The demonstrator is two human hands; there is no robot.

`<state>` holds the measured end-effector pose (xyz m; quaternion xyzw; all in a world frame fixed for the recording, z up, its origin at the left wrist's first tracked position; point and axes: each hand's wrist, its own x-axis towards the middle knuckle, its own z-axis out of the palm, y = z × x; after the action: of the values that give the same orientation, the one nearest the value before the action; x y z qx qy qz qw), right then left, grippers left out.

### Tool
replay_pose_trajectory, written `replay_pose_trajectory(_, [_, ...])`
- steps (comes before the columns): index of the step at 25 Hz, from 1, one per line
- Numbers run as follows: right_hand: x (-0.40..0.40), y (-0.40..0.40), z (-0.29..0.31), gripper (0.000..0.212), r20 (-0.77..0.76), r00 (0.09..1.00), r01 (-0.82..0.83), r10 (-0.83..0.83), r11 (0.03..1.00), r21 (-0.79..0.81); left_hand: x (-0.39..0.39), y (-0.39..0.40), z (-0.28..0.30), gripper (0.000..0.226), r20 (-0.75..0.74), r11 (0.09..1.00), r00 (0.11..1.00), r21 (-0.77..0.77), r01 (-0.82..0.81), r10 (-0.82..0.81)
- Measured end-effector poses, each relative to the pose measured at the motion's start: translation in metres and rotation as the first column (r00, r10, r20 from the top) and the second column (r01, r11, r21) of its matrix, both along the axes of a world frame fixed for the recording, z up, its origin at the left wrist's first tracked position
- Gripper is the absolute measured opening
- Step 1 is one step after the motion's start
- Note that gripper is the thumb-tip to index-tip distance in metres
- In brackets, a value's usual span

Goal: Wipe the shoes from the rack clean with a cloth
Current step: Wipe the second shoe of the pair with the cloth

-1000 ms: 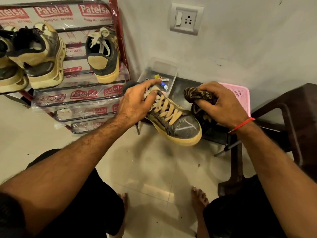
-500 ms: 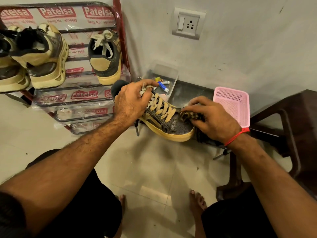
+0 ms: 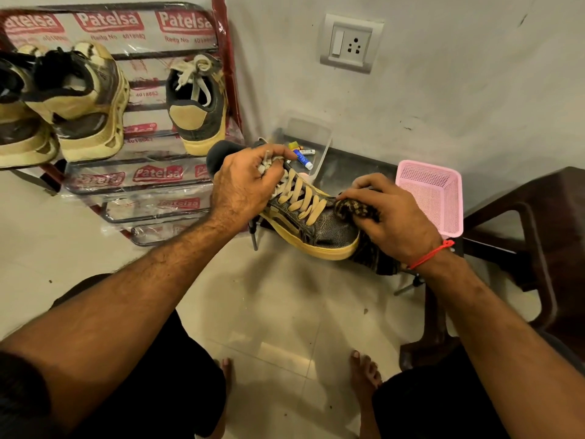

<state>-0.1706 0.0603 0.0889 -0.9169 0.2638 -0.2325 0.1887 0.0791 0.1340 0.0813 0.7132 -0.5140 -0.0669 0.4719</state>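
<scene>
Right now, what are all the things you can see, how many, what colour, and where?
Held sneaker: one, black with yellow sole, in front of the rack.
Cloth: one, brown patterned, on the sneaker's toe.
Rack shoes: three, tan and dark, top shelf.
Shoe rack: one, red frame, left.
Pink basket: one, right.
Clear box: one, by the wall.
Wall socket: one, white.
Brown chair: one, far right.
Left hand: grips the laces.
Right hand: presses the cloth.
</scene>
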Motion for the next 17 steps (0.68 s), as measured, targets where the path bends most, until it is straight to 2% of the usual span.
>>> replay_pose_trajectory(3, [0.007,0.016,-0.001,0.037,-0.094,0.973,-0.206,0.209,0.978,0.036,0.001,0.000,-0.002,0.025,-0.011,1.000,1.000,-0.019,-0.009,0.009])
replay_pose_trajectory(7, [-0.003,-0.007,0.002,0.034,-0.034,0.999,0.014,-0.013,0.999,0.048,0.000,-0.003,-0.002,0.022,-0.016,1.000,1.000,-0.019,-0.007,0.007])
replay_pose_trajectory(11, [0.004,0.019,0.002,0.036,-0.149,0.954,-0.260,0.260,0.965,0.020,-0.001,-0.001,-0.004,0.022,-0.011,0.999,0.999,-0.012,-0.039,0.039])
replay_pose_trajectory(12, [0.001,0.012,0.003,0.037,-0.159,0.964,-0.212,0.215,0.977,0.033,-0.001,-0.002,-0.003,0.021,-0.013,0.999,0.999,-0.007,-0.048,0.048])
replay_pose_trajectory(14, [-0.006,-0.007,0.007,0.037,-0.115,0.993,-0.018,0.021,0.999,0.029,0.000,-0.002,0.000,0.022,-0.019,0.997,0.997,0.006,-0.079,0.079])
replay_pose_trajectory(15, [-0.007,-0.008,0.008,0.036,-0.123,0.992,0.015,-0.013,1.000,0.020,0.000,-0.001,0.000,0.022,-0.022,0.996,0.996,0.011,-0.090,0.090])
replay_pose_trajectory(17, [0.003,0.014,0.004,0.036,-0.181,0.977,-0.119,0.114,0.993,-0.014,-0.002,0.001,-0.001,0.027,-0.019,0.997,0.997,0.016,-0.074,0.074])
